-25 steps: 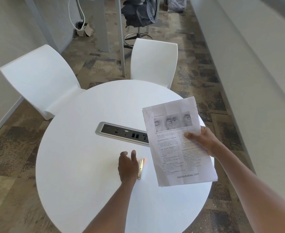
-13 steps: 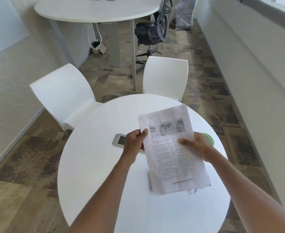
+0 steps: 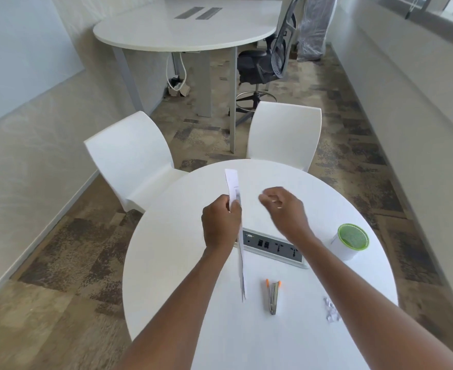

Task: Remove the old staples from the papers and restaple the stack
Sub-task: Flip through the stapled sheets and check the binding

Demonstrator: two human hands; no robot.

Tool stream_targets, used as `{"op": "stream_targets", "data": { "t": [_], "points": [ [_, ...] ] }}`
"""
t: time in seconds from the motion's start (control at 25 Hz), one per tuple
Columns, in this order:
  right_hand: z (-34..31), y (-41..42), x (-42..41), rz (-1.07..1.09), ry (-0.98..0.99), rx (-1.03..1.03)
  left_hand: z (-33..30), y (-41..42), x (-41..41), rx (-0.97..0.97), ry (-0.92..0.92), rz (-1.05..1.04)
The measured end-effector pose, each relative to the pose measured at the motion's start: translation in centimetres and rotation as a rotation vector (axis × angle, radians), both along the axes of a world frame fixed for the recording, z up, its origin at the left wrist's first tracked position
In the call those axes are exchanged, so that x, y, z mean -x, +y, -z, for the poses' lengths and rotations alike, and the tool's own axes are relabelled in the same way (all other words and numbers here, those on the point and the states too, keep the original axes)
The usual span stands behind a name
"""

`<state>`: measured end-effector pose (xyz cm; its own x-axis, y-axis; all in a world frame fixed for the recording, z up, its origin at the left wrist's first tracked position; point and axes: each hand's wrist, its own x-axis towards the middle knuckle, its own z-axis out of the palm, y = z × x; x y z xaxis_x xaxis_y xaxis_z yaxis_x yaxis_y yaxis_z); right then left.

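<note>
Papers [image 3: 240,252]: thin stack, held edge-on above the round counter [image 3: 182,263], upper end pinched in left hand [image 3: 221,222]. Judged light, limp, easily creased or torn; best gripped near the stapled corner, close to the edge.
Right hand [image 3: 284,209]: beside the stack, apart from it, fingers loosely curled, holding nothing visible; blurred.
Staple tool [image 3: 272,296], orange-tipped: flat on counter, near the papers' lower end.
Paper scraps [image 3: 331,312]: at counter's right edge.
Green-lidded cup [image 3: 349,244]: right side.
</note>
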<state>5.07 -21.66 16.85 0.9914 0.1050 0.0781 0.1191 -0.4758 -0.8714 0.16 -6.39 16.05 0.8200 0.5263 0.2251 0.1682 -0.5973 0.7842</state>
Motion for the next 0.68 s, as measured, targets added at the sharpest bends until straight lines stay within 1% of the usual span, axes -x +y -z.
{"op": "stream_targets", "data": {
  "t": [0.08,0.12,0.32,0.4,0.52,0.6,0.64,0.68],
  "points": [
    [-1.7,3.0,0.9,-0.108,0.026,-0.044,-0.1,-0.4,0.0,-0.171,0.033,0.035],
    [-2.2,4.2,1.1,-0.112,0.038,-0.053,-0.2,-0.5,0.0,-0.234,0.059,0.046],
    [-2.6,6.2,1.5,0.029,0.045,-0.015,-0.4,-0.8,0.5,-0.437,0.194,0.13],
    [-2.6,6.0,1.4,0.052,0.049,0.037,-0.4,-1.1,1.1,-0.467,0.214,0.151],
    [-2.7,5.7,1.3,0.087,0.034,0.163,-0.2,-1.7,1.8,-0.522,0.137,0.188],
    [-2.6,5.2,1.4,0.111,0.006,0.222,-0.3,-1.9,1.9,-0.491,0.148,0.229],
    [-2.6,4.8,1.3,0.116,0.0,0.225,-0.3,-1.7,1.9,-0.47,0.149,0.237],
    [-2.6,4.5,1.1,0.11,-0.001,0.206,-0.5,-1.3,2.0,-0.459,0.112,0.229]
  ]
}}
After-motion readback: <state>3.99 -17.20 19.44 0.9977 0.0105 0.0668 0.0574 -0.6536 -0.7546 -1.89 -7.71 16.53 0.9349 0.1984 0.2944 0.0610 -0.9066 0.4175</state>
